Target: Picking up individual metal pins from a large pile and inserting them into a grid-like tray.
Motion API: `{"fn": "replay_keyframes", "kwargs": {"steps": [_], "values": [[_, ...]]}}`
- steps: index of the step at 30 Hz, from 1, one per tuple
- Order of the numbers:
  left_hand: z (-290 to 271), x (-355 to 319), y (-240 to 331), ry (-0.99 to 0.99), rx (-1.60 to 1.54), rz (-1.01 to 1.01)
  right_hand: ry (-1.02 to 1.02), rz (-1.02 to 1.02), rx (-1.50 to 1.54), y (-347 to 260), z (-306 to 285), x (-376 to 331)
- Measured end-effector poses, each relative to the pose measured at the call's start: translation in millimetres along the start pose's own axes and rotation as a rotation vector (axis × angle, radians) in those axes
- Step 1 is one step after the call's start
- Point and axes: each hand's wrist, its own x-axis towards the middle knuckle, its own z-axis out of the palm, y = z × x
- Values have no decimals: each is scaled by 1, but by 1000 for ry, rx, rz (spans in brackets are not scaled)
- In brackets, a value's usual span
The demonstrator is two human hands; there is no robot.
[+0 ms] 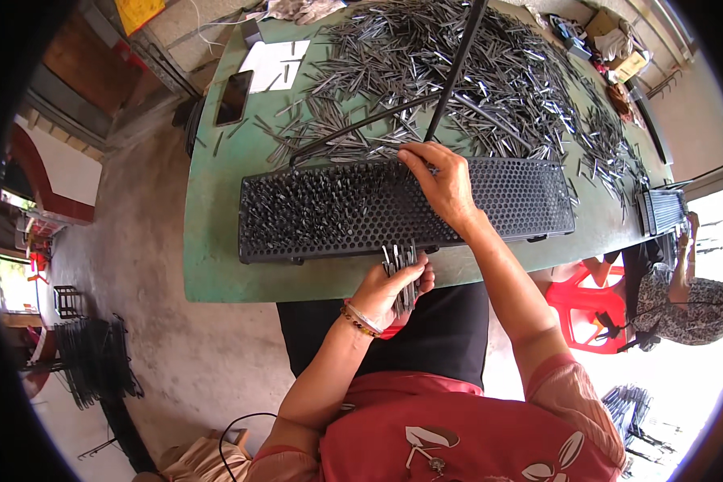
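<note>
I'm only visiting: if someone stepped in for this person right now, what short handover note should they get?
Left hand: shut around a bundle of thin metal pins, held at the table's near edge.
Right hand: fingertips pinch one pin at the upper edge of the black perforated tray.
Done: the tray's left part is packed with pins; its right part shows bare holes.
Left: the bare holes, and a big heap of loose pins lying across the green table behind the tray.

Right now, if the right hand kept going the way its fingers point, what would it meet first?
Probably the pile of metal pins beyond the perforated tray; the right hand points toward it, though depth is unclear.
</note>
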Motion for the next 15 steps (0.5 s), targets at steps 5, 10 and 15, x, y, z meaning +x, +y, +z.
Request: {"fn": "replay_keyframes", "kwargs": {"steps": [5, 10, 15], "values": [[-3, -2, -6, -9, -70, -32, -54, -185, -137, 8, 5, -2], [0, -8, -4, -52, -158, -101, -75, -323, -251, 3, 4, -4], [-1, -11, 3, -34, -56, 38, -142, 10, 125, -29, -27, -21]]}}
